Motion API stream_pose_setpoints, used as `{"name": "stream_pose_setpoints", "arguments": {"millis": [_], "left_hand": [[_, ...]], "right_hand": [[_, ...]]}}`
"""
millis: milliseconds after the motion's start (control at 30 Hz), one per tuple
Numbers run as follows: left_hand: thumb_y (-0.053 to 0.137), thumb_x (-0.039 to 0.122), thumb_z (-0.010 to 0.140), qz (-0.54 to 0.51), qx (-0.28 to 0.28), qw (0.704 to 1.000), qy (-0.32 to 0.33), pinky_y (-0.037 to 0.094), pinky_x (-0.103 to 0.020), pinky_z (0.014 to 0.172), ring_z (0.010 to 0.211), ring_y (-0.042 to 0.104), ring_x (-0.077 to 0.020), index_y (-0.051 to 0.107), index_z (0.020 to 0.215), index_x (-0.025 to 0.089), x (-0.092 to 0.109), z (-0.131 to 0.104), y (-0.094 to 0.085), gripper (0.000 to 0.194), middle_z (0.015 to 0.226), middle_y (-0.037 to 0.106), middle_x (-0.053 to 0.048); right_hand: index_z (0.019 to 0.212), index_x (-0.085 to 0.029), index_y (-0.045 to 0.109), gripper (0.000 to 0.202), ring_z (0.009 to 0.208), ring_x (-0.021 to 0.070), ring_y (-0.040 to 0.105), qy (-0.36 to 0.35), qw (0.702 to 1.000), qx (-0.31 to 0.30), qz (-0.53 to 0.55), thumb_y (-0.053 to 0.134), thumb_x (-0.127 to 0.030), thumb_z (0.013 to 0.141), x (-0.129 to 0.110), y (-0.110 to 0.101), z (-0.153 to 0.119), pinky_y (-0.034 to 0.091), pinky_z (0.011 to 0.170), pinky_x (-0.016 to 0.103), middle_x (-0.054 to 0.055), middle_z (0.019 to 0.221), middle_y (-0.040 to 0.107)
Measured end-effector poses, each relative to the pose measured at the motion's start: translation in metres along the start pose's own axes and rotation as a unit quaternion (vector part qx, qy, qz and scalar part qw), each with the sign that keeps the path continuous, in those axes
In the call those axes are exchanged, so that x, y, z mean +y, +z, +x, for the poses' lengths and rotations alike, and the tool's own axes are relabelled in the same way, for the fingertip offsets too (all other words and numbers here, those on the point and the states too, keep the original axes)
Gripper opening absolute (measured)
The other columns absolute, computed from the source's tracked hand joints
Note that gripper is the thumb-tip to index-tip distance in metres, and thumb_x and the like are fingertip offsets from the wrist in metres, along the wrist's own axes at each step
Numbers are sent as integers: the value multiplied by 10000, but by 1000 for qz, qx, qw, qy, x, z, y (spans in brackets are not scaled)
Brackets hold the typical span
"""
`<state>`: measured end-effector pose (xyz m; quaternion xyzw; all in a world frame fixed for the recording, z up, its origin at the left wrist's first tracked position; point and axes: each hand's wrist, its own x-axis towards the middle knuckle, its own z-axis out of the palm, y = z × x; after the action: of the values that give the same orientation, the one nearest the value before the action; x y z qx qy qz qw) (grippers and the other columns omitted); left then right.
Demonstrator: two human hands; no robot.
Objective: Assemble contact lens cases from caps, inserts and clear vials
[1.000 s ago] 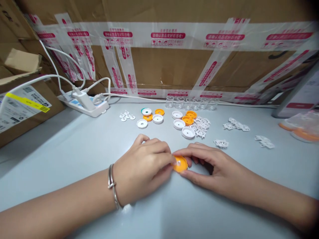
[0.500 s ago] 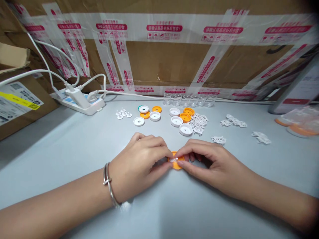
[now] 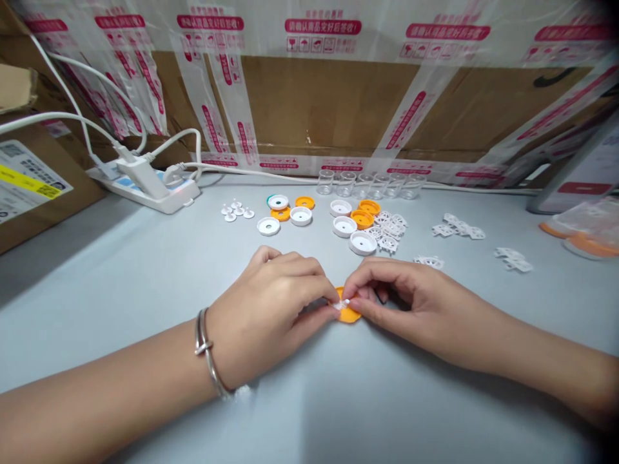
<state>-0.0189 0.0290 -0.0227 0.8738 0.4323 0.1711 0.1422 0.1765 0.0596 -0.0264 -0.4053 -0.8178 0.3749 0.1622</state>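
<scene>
An orange round plastic cap [image 3: 350,316] lies on the table between my hands. On top of it sits a small white plastic part [image 3: 341,305], mostly covered by fingertips. My left hand [image 3: 283,299] is closed, thumb and forefinger pinching the white part from the left. From the other side, my right hand [image 3: 411,299] pinches the right end of that part, its fingertips over the cap. A blurry whitish piece [image 3: 243,391] lies beside my left wrist, partly behind the bracelet [image 3: 207,351].
White caps [image 3: 344,226], orange caps [image 3: 362,219] and white spoked pieces [image 3: 388,243] lie beyond my hands. White pegs [image 3: 236,209] are at left. Clear cups [image 3: 345,185] line the back, before a taped carton [image 3: 329,96]. A power strip [image 3: 167,201] stands at back left.
The view has tilted down slightly, so everything behind sits higher. Both hands stay at the orange cap; my right fingertips have shifted a little on the white part.
</scene>
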Motion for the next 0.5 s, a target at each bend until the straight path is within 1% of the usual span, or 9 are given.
{"name": "stream_pose_setpoints", "arguments": {"millis": [100,200,333,500], "left_hand": [[507,296,860,2,-3,1000,2,307,-304,765,795,562,-145,647,853,221,0,-1,0,159,820,638,10],[507,289,861,2,-8,1000,1,303,-306,764,801,563,-149,652,863,229,1,-1,-1,157,828,642,8],[521,255,853,4,2,1000,5,300,-304,754,794,566,-147,663,862,243,0,-1,-1,144,831,650,14],[510,207,854,11,21,999,25,297,-301,747,786,570,-137,672,868,246,-3,-1,0,167,853,662,20]], "right_hand": [[783,-201,621,73,615,101,522,13,1000,-14,1,551,-203,764,-2,-3,1,384,513,202,-6,713,606],[777,-204,615,65,642,100,530,23,999,-31,-3,559,-190,746,-5,-6,2,398,551,200,-12,727,607],[792,-207,624,95,657,106,542,30,999,-41,7,566,-173,725,-4,-8,2,419,588,207,-11,728,612],[826,-209,644,120,644,107,545,30,998,-42,27,563,-190,739,0,-8,1,431,574,203,-12,712,617]]}}
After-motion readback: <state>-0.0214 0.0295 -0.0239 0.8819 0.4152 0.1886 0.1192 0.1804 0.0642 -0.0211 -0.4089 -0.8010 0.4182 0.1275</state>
